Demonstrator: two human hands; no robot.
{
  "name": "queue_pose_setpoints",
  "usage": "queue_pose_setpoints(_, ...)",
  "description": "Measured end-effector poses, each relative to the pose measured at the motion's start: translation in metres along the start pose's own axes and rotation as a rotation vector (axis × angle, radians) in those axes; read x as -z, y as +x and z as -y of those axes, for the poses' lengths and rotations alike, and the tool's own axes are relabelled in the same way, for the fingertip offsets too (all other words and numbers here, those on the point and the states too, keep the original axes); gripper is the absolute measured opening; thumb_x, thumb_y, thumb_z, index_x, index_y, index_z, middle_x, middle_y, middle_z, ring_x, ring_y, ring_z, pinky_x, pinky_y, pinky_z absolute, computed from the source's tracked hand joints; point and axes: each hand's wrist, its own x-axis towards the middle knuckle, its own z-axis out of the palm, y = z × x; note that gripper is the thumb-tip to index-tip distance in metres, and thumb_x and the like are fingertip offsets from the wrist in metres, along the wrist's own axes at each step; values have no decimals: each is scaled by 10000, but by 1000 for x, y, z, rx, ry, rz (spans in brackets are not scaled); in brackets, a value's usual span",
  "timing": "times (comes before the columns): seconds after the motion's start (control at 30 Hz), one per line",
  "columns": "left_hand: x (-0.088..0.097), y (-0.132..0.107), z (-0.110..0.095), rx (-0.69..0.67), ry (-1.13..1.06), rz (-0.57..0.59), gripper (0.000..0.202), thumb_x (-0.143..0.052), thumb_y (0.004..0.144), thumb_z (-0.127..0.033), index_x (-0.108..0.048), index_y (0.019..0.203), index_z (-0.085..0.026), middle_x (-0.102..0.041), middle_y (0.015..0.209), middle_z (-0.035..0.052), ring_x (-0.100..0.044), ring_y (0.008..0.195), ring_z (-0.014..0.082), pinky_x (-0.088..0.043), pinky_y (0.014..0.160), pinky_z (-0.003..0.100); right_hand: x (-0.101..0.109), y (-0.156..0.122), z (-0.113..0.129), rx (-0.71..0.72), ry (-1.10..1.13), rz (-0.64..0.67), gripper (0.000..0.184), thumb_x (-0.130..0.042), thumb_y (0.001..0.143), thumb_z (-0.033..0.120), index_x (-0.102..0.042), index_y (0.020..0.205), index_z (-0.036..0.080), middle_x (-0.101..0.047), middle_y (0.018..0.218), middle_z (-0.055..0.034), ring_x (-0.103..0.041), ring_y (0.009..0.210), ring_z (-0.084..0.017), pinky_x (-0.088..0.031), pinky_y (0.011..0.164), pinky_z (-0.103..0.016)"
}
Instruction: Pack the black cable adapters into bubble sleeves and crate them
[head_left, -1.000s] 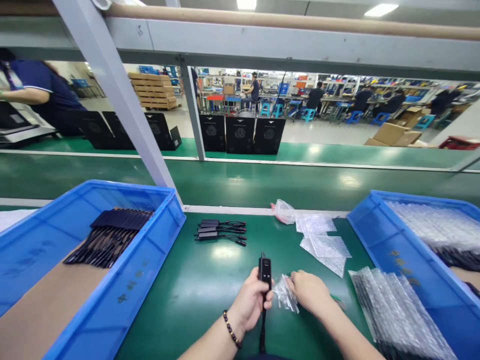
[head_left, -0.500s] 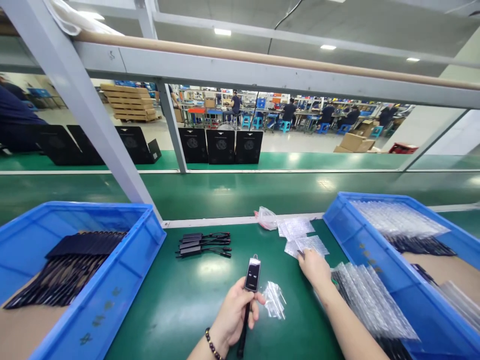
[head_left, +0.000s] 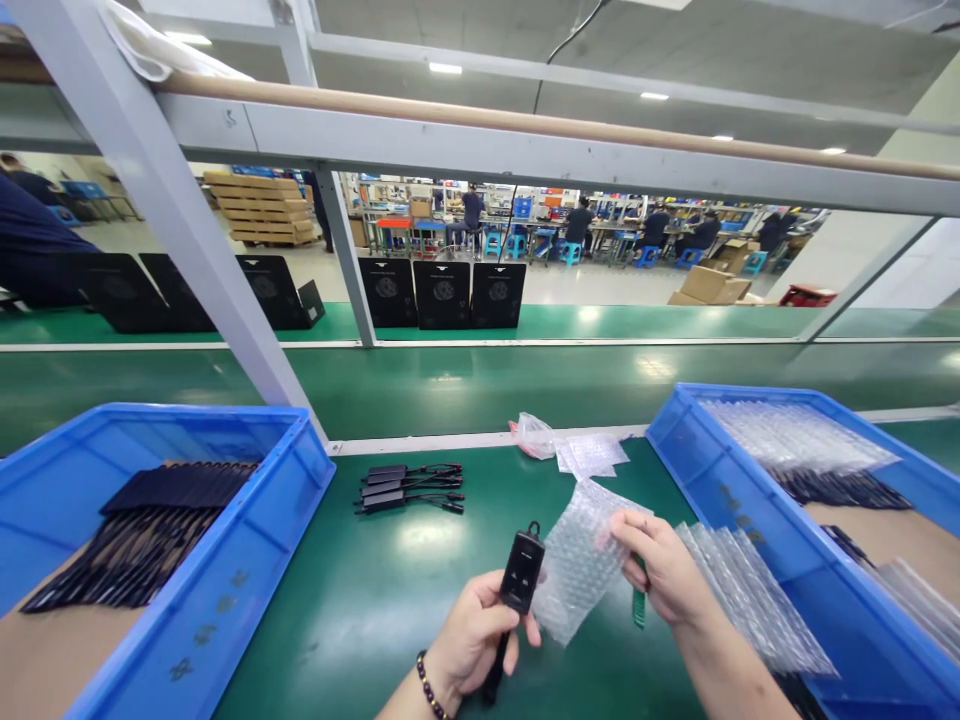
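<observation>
My left hand is closed around a small black controller with a glossy button face, a cord loop at its top and a black cable or strap hanging below. Pinched in my right hand is a clear bubble-wrap bag, hanging just right of the controller. A green strip-like piece pokes out beneath my right fingers; its kind I cannot make out. Left of the hands, several black cabled modules lie in a row on the green table.
A blue bin with black cabled parts stands left. Another blue bin at right holds bubble-wrapped parts, with more bubble bags beside it. Flat bubble bags lie near the rail. Black boxes stand beyond.
My right hand has lifted a bubble-wrap bag off the table and brought it nearer, beside the controller. My left hand has shifted slightly right, turning the controller.
</observation>
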Motion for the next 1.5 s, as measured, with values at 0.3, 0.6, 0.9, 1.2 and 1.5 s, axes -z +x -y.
queue_pose_setpoints(0.3,-2,4,0,-38,-111,-193,263,-628,631,-176,-618,880,-93,-616,622,60,-561,515,114,-354,312,128,-46,4,-39,-78,-88,-21,406,-636,593,529,-555,652,135,-328,342,95,-253,313,-37,-180,332,-182)
queue_pose_setpoints(0.6,1,-2,5,141,-32,76,85,-550,630,-104,-561,715,-99,-658,625,86,-488,305,70,-300,240,124,-27,26,-40,-77,135,-259,470,-637,544,611,-432,573,189,-330,363,96,-277,322,-41,-208,328,-176)
queue_pose_setpoints(0.9,4,-2,7,109,-63,91,782,-620,718,-227,-156,1345,-180,-694,705,84,-579,379,126,-420,306,161,-36,13,-34,35,-287,309,450,-516,713,567,-457,522,163,-324,432,64,-252,408,-52,-196,403,-202)
queue_pose_setpoints(1.2,2,2,14,71,-40,14,428,-603,745,-308,-436,1095,-128,-661,651,49,-564,373,110,-400,322,162,-39,2,-29,16,-250,568,379,-535,743,479,-490,565,147,-400,518,44,-331,500,-66,-284,488,-196)
queue_pose_setpoints(1.5,0,0,16,111,-13,61,590,-727,623,-294,-433,1109,-137,-689,728,92,-657,588,181,-481,572,257,-32,11,-19,25,-292,392,466,-511,723,568,-374,504,180,-283,418,76,-227,396,-42,-175,380,-192)
